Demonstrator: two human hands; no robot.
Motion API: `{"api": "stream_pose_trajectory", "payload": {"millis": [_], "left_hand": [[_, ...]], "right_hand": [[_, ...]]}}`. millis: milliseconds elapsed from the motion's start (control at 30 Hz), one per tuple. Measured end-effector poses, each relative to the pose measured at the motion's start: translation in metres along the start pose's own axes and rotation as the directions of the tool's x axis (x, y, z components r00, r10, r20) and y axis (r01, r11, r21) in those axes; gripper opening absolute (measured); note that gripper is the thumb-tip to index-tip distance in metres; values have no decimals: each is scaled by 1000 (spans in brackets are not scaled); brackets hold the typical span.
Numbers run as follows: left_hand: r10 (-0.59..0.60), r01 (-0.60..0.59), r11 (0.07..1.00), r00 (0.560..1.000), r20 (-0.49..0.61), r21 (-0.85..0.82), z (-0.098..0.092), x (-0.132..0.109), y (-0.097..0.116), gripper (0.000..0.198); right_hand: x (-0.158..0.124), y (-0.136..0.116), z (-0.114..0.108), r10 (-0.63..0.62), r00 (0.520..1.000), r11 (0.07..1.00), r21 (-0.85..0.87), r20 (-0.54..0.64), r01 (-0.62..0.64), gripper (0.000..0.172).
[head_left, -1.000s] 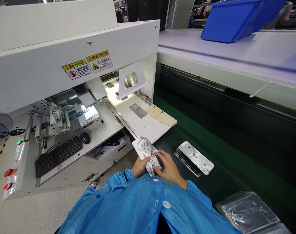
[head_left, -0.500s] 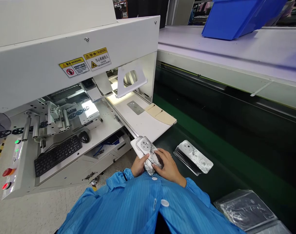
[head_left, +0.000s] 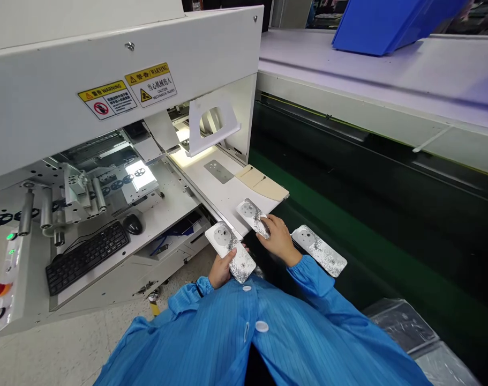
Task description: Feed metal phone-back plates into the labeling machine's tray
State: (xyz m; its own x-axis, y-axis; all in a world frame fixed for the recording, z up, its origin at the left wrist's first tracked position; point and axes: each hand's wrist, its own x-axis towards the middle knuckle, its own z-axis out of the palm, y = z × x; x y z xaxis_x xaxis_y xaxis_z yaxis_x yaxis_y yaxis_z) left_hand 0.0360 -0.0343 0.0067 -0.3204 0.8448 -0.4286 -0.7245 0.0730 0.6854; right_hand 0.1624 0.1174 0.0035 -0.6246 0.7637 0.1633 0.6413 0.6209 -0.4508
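In my left hand (head_left: 223,267) is a silvery phone back cover (head_left: 231,251) with a round camera area, held by its lower left side close to my body. My right hand (head_left: 279,239) grips a second, similar phone back cover (head_left: 250,210) by its lower end, over the front corner of the white machine shelf (head_left: 231,201). To the right of that hand, a stack of phone back covers (head_left: 322,251) lies on the dark green surface. A grey phone-shaped plate (head_left: 218,171) rests flat on the shelf.
A white machine (head_left: 211,48) with warning labels fills the left. On its ledge are a black keyboard (head_left: 87,257) and mouse (head_left: 132,224). A cream pad (head_left: 263,182) lies on the shelf. Clear plastic packs (head_left: 404,327) lie lower right; a blue bin (head_left: 376,27) stands behind.
The two covers, held overlapping by both hands earlier, are now apart. My right hand has carried one forward toward the shelf, while my left keeps the other. The view has shifted slightly.
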Motion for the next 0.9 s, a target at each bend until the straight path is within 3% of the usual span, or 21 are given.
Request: {"api": "stream_pose_trajectory", "payload": {"millis": [267,467,900], "left_hand": [[45,-45,999,998,-35,-16,-16,7,-5,51],[43,-44,999,998,-44,-19,-16,7,0,58],[0,0,1000,1000,-31,-10,-9,3,15,59]], "right_hand": [[42,2,4,70,994,988,-146,80,-58,52],[66,2,6,93,987,976,-205,127,-66,53],[86,2,10,80,982,971,-235,172,-38,53]]}}
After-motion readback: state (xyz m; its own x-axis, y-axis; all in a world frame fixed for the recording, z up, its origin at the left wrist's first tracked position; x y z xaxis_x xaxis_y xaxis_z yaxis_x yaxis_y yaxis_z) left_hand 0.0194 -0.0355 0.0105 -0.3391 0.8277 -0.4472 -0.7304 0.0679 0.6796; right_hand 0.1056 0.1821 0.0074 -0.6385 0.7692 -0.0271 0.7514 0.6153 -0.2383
